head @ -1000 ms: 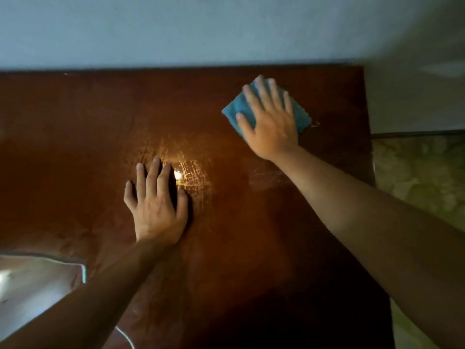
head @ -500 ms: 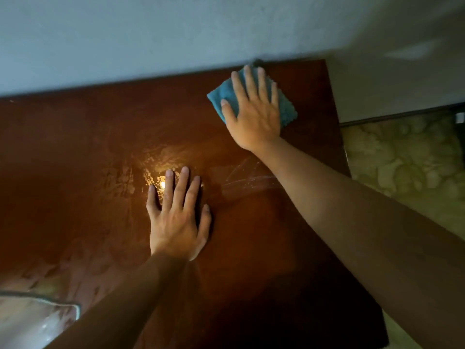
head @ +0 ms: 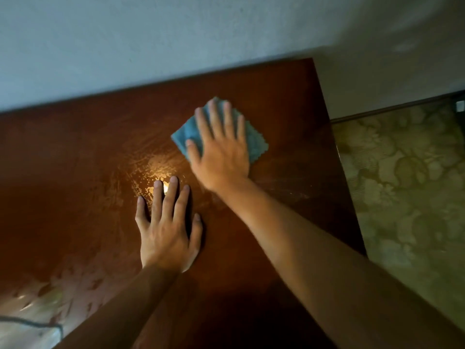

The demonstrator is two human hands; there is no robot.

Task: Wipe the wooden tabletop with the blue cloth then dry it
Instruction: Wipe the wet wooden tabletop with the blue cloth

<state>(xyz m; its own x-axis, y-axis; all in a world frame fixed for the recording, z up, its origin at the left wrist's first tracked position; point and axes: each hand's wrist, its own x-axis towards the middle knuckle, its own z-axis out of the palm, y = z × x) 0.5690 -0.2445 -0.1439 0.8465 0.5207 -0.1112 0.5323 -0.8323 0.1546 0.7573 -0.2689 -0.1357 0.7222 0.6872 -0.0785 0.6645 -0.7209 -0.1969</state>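
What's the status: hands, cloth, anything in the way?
Right hand flat on blue cloth, pressing it to tabletop. Left hand flat on wood. Nothing in the way.

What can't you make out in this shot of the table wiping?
- Head view: most of the blue cloth is hidden under the right hand.
- Near side of the wooden tabletop: cut off by the frame and both forearms.
- Pale object at lower left: blurred, cropped, unidentifiable.

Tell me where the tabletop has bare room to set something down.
The dark wooden tabletop is bare left of the flat left hand, up to the wall. It is crowded mid-right, where the right hand presses the blue cloth.
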